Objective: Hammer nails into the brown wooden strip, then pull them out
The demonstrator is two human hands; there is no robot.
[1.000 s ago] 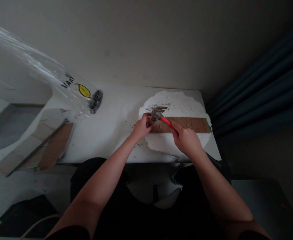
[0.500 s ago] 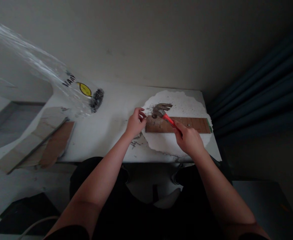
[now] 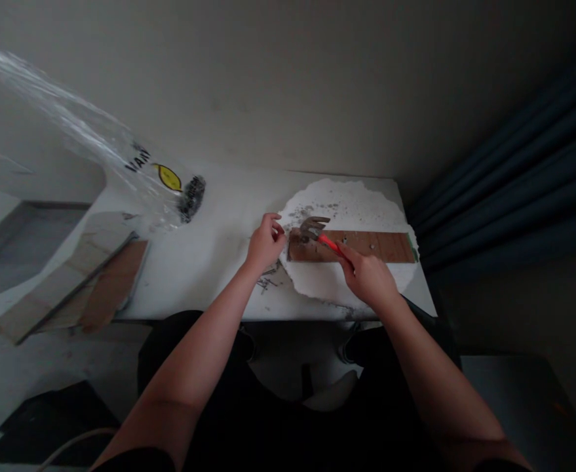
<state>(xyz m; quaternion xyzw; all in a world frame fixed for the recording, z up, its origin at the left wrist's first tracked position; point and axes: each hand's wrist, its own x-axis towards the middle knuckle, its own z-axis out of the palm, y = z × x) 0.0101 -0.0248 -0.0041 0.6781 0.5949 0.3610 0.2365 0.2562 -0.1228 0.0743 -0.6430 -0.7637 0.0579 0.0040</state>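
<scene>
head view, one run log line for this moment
right hand: grips red-handled metal claw hammer | left hand: beside flat rectangular brown board | hammer head: over board's left end

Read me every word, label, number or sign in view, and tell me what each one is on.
"VA?Y": black capitals on the clear plastic bag; the third letter is unclear, so this reading is tentative.
Yellow oval printed on the bag: marks inside too small to read.
Lettering at the bag's dark end: too blurred to read.
Claw hammer: no readable text.
</scene>
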